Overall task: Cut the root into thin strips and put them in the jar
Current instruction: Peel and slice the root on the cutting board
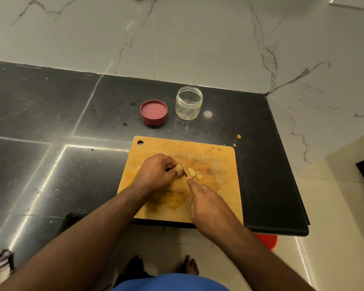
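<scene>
Black polished counter (pixel 72 114) runs under a marble wall, with a wooden cutting board (pixel 219 198) lying near its right front corner. On the board's middle the left hand (pixel 156 173) curls its fingers round a small piece of root (pixel 178 167), pinning it down; too little of the root shows to tell its long axis. The right hand (pixel 208 206) is clamped on a knife (pixel 184 171), forefinger stretched along the top, the blade pointing away from the person and slightly left, set against the root's right side. Just right of the blade lie a few pale slices (pixel 194 173), overlapping in a short row. Behind the board stands an open clear jar (pixel 189 102), upright, and just left of it a red lid (pixel 153 112) lying with its hollow side up. Small scraps (pixel 238 136) sit near the board's far right corner.
</scene>
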The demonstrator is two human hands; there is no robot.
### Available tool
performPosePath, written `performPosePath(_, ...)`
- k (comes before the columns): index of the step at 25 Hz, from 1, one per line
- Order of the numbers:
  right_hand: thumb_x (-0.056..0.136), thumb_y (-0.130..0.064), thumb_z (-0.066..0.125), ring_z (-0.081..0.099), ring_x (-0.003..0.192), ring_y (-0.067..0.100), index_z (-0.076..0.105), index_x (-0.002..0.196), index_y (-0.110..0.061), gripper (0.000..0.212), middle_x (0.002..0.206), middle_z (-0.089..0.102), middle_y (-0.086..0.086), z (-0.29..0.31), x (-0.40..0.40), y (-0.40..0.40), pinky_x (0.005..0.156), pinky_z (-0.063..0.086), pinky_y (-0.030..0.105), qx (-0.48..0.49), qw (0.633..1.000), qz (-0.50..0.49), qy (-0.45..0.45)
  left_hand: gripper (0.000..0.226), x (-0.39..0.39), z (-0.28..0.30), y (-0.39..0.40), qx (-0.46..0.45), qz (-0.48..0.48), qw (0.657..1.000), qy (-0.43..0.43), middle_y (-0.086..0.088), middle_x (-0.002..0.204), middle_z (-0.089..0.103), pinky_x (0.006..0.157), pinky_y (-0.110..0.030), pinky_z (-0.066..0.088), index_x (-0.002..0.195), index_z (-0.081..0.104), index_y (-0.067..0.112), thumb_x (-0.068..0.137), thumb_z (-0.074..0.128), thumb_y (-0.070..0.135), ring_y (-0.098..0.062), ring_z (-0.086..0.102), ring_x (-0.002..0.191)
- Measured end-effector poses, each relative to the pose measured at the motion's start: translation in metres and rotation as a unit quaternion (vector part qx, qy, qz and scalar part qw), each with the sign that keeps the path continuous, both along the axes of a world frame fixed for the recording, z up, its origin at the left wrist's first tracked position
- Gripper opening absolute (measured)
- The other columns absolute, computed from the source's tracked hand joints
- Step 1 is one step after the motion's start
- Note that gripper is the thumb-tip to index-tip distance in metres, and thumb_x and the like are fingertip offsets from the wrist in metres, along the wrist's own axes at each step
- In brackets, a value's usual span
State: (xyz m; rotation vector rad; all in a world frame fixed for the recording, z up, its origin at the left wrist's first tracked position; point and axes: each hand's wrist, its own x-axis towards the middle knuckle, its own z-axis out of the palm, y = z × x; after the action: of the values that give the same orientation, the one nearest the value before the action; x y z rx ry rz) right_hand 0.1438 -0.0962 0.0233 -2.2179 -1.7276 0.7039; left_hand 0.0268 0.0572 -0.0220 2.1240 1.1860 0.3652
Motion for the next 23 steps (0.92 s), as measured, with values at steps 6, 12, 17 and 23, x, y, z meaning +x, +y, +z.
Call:
performPosePath(6,0.103,-0.022,0.035,0.051,0.113,0.009,0.023,0.154,-0.029,0.052,0.136,0.049,-0.004,0.002,0.002,-0.032,0.095,0.044,0.025,0.026,0.998,-0.039,0.032,0.026,0.0,0.002,-0.001,-0.02,0.011,1.0,0.008,0.008,0.1,0.063,0.077,-0.025,0.05,0.111,0.073,0.022,0.088,0.075,0.034,-0.01,0.057,0.092)
performPosePath(12,0.103,-0.023,0.04,0.051,0.116,0.003,0.033,0.151,-0.032,0.049,0.142,0.048,-0.009,0.021,0.016,-0.038,0.1,0.047,0.029,0.063,0.985,-0.099,0.123,0.035,-0.004,0.002,-0.003,-0.015,-0.016,1.0,0.007,0.006,0.109,0.063,0.087,-0.03,0.052,0.123,0.069,0.022,0.091,0.073,0.032,-0.01,0.057,0.097)
performPosePath(17,0.104,-0.026,0.038,0.051,0.11,0.003,0.029,0.15,-0.031,0.047,0.135,0.05,-0.012,0.017,0.004,-0.025,0.091,0.046,0.023,0.061,0.992,-0.074,0.086,0.033,-0.003,-0.002,-0.001,-0.038,0.012,0.999,-0.012,0.01,0.104,0.063,0.073,-0.021,0.046,0.118,0.071,0.023,0.088,0.076,0.034,-0.007,0.057,0.091)
performPosePath(23,0.105,-0.025,0.033,0.05,0.104,0.009,0.021,0.154,-0.028,0.051,0.13,0.047,-0.005,0.01,-0.006,-0.012,0.088,0.047,0.025,0.046,0.998,-0.038,0.029,0.036,-0.003,-0.003,-0.001,-0.023,0.013,0.999,-0.028,0.005,0.106,0.065,0.079,-0.026,0.051,0.12,0.072,0.02,0.087,0.077,0.034,-0.009,0.058,0.094)
